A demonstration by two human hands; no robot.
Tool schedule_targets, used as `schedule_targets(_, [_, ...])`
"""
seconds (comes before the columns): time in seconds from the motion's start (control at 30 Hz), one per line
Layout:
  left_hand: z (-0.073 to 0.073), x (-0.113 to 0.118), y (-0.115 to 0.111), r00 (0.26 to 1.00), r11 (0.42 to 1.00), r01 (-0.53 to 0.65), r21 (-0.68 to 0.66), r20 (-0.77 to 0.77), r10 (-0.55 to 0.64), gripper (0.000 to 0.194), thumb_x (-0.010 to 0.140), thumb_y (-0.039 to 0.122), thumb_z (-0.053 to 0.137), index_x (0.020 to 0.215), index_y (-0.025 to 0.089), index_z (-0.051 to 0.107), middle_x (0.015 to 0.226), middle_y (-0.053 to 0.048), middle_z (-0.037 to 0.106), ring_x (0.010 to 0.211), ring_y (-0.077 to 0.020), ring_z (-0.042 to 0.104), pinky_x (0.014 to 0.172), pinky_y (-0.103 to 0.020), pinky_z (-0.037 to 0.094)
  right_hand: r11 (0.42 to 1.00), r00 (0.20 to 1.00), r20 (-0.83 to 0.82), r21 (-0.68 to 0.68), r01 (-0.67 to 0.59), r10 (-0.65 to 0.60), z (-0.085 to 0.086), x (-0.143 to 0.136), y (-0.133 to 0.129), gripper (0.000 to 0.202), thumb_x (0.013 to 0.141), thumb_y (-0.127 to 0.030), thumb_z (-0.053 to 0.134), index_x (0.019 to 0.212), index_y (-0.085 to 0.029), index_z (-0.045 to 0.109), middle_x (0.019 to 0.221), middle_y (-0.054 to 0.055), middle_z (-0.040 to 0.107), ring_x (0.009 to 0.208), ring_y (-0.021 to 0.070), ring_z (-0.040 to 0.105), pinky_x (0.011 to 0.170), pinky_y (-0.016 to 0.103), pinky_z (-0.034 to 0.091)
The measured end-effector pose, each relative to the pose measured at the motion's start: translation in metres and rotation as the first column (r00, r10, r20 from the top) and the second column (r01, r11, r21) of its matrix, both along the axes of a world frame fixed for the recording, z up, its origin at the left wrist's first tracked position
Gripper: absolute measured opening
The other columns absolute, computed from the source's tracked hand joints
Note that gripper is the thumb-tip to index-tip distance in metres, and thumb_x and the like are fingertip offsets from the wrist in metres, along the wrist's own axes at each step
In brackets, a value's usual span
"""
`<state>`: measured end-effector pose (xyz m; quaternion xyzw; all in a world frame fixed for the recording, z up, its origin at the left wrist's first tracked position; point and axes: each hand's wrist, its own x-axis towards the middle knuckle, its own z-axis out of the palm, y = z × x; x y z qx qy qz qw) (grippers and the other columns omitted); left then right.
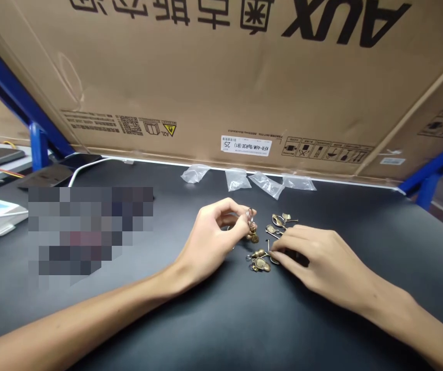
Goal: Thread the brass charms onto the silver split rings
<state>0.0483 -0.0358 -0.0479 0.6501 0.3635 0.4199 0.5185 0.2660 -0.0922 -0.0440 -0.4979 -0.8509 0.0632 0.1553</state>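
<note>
Left hand (214,238): thumb and fingertips clamped on a thin silver metal ring (250,214), held up above the tabletop. Small round brass-coloured charms (254,236) hang just below it, near the fingertips.

Right hand (320,253): palm down, low over the black tabletop (214,330), fingers bent, thumb and fingertips at the small bronze-coloured metal pieces. Can't tell if they're pinched on one or only touching; the fingers hide part of it.

Loose pieces lie in two bunches. Nearer bunch, between the hands: a flat bronze oval charm with a textured face (261,264), with a rounded bronze charm (259,253) just beyond it. Farther bunch, past the right fingertips: bronze openwork charm (278,220) and a few others, some with thin pins. Exact shapes too small to read.

Four clear plastic bags (237,180) lie in a loose row at the far edge, in front of a big brown cardboard box (206,77) with upside-down black lettering. White label (245,146) low on its face. Blue metal posts (39,146) both sides. White cable (90,164) on the left; area below it is pixelated, can't read it.
</note>
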Motion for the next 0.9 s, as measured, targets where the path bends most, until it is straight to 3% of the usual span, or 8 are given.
schedule_targets(0.17, [0.001, 0.001, 0.0, 1.0, 1.0, 0.007, 0.014, -0.011, -0.007, 0.023, 0.089, 0.038, 0.064, 0.088, 0.014, 0.065, 0.101, -0.007, 0.074, 0.078, -0.0159, 0.071, 0.076, -0.027, 0.058, 1.0, 1.0, -0.027, 0.007, -0.004, 0.005, 0.001, 0.001, 0.002, 0.018, 0.098, -0.026, 0.052, 0.094, -0.023, 0.069, 0.091, 0.001, 0.07, 0.081, 0.0168, 0.065, 0.073, 0.031, 0.046])
schedule_targets(0.33, [0.002, 0.0, -0.001, 0.999, 1.0, 0.0, 0.026, -0.048, 0.001, 0.024, 0.091, 0.038, 0.062, 0.085, 0.015, 0.062, 0.103, -0.006, 0.073, 0.084, -0.0154, 0.07, 0.08, -0.027, 0.056, 0.998, 0.982, -0.178, -0.025, 0.063, -0.066, 0.008, 0.003, 0.004, 0.015, 0.096, -0.028, 0.056, 0.093, -0.024, 0.07, 0.09, -0.001, 0.071, 0.077, 0.0144, 0.065, 0.07, 0.027, 0.049])
schedule_targets(0.5, [0.004, 0.002, -0.005, 0.992, 0.985, 0.039, 0.166, -0.126, -0.018, 0.014, 0.092, 0.026, 0.057, 0.082, 0.016, 0.058, 0.104, -0.005, 0.071, 0.092, -0.0163, 0.069, 0.083, -0.028, 0.055, 0.992, 0.937, -0.329, 0.002, 0.122, -0.115, 0.015, -0.002, 0.001, 0.012, 0.093, -0.027, 0.059, 0.089, -0.025, 0.07, 0.087, -0.002, 0.073, 0.069, 0.0127, 0.063, 0.063, 0.024, 0.05])
schedule_targets(0.6, [0.003, 0.004, -0.008, 0.981, 0.932, 0.081, 0.354, -0.196, -0.011, 0.007, 0.088, 0.015, 0.057, 0.081, 0.017, 0.058, 0.1, -0.003, 0.071, 0.091, -0.0138, 0.068, 0.082, -0.024, 0.054, 0.989, 0.922, -0.372, 0.056, 0.139, -0.109, 0.017, -0.006, -0.001, 0.012, 0.093, -0.026, 0.06, 0.091, -0.024, 0.071, 0.086, -0.001, 0.073, 0.07, 0.0139, 0.064, 0.064, 0.025, 0.051])
schedule_targets(0.73, [-0.002, 0.005, -0.01, 0.963, 0.807, 0.165, 0.567, -0.268, -0.009, 0.007, 0.085, 0.01, 0.057, 0.084, 0.017, 0.058, 0.099, -0.003, 0.071, 0.083, -0.0104, 0.067, 0.078, -0.022, 0.054, 0.98, 0.91, -0.404, 0.131, 0.152, -0.087, 0.018, -0.011, -0.004, 0.011, 0.092, -0.025, 0.061, 0.089, -0.023, 0.071, 0.081, 0.0, 0.072, 0.065, 0.0138, 0.062, 0.061, 0.025, 0.05])
schedule_targets(0.83, [-0.006, 0.005, -0.011, 0.952, 0.747, 0.196, 0.636, -0.305, 0.011, 0.009, 0.085, 0.009, 0.057, 0.088, 0.018, 0.059, 0.1, -0.003, 0.07, 0.082, -0.0111, 0.066, 0.076, -0.023, 0.055, 0.98, 0.909, -0.413, 0.157, 0.125, -0.05, 0.016, -0.013, -0.006, 0.01, 0.092, -0.022, 0.062, 0.09, -0.022, 0.071, 0.081, 0.0, 0.071, 0.064, 0.0126, 0.062, 0.061, 0.024, 0.05])
schedule_targets(0.9, [-0.006, 0.005, -0.012, 0.946, 0.743, 0.201, 0.638, -0.325, 0.023, 0.009, 0.086, 0.01, 0.056, 0.089, 0.018, 0.06, 0.101, -0.004, 0.071, 0.083, -0.012, 0.067, 0.076, -0.024, 0.055, 0.979, 0.911, -0.413, 0.185, 0.091, -0.006, 0.013, -0.013, -0.006, 0.01, 0.093, -0.02, 0.061, 0.091, -0.022, 0.071, 0.084, 0.001, 0.072, 0.065, 0.0124, 0.062, 0.061, 0.024, 0.051])
